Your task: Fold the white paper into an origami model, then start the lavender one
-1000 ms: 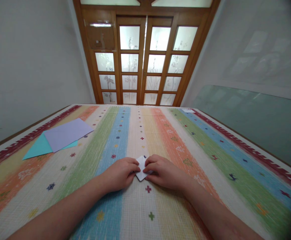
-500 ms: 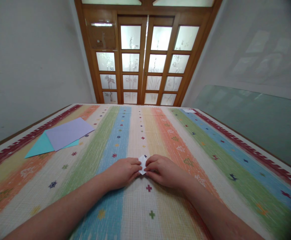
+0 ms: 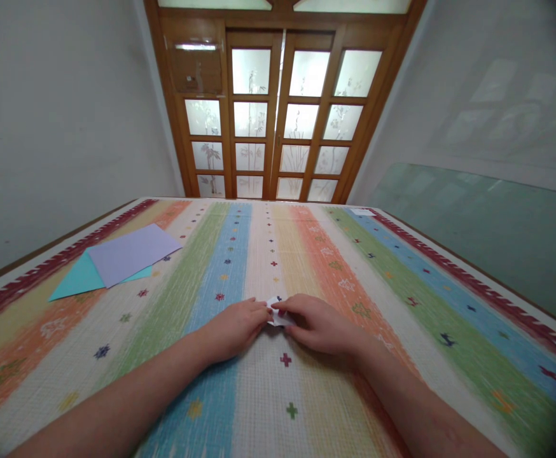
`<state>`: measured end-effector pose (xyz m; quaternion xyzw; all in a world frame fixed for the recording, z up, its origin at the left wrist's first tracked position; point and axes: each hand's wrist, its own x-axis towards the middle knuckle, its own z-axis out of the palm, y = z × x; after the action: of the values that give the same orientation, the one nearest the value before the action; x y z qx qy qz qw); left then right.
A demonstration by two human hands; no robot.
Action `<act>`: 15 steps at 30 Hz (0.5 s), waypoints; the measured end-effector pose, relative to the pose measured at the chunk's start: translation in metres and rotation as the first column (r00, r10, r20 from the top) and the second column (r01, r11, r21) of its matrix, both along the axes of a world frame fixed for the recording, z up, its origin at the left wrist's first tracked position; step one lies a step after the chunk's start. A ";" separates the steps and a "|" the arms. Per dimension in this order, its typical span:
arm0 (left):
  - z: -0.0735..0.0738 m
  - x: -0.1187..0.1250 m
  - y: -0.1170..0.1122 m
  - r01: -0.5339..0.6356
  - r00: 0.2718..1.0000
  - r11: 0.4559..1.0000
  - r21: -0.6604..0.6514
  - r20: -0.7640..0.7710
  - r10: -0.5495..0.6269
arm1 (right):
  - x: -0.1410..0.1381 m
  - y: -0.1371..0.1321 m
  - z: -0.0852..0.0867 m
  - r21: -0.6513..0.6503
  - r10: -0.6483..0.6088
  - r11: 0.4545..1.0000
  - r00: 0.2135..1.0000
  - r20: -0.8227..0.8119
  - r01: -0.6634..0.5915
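A small folded white paper (image 3: 275, 308) lies on the striped mat (image 3: 402, 299), mostly hidden between my two hands. My left hand (image 3: 233, 329) rests on the mat with its fingertips pinched on the paper's left edge. My right hand (image 3: 319, 326) covers the paper's right side, its fingers curled and pressed down on it. Only a small white corner shows between the fingertips.
A lilac paper sheet (image 3: 132, 254) lies over a turquoise sheet (image 3: 75, 283) at the mat's far left. A small white scrap (image 3: 360, 212) sits at the far right corner. Wooden glass-paned doors (image 3: 280, 114) stand beyond the mat, and grey walls flank it.
The visible white paper has shrunk from a diamond shape to a small corner as both hands closed in over it. The arms have stayed in place.
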<state>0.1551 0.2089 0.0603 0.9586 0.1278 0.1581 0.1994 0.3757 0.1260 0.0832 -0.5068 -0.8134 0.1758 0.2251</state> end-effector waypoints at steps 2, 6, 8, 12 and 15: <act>0.000 -0.001 0.001 0.023 1.000 1.000 0.006 -0.005 -0.023 | 0.004 0.005 -0.005 -0.063 -0.043 0.997 0.995 -0.091 0.037; 0.002 0.000 0.001 0.072 0.997 0.997 -0.007 -0.022 -0.072 | -0.002 0.019 -0.022 -0.006 -0.281 0.959 0.957 -0.076 0.282; 0.005 0.001 -0.001 0.083 0.995 0.996 -0.021 -0.045 -0.084 | -0.009 0.024 -0.030 0.047 -0.321 0.946 0.947 -0.010 0.321; 0.007 0.003 -0.004 0.120 0.992 0.992 0.030 -0.039 -0.119 | -0.017 0.026 -0.036 0.106 -0.375 0.924 0.924 0.071 0.366; 0.005 0.002 -0.004 0.137 0.991 0.985 0.104 -0.027 -0.134 | -0.018 0.023 -0.034 0.122 -0.401 0.912 0.913 0.071 0.391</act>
<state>0.1575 0.2046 0.0649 0.9758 0.0559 0.1409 0.1575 0.3577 0.1494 0.0493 -0.6564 -0.7115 0.0595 0.2437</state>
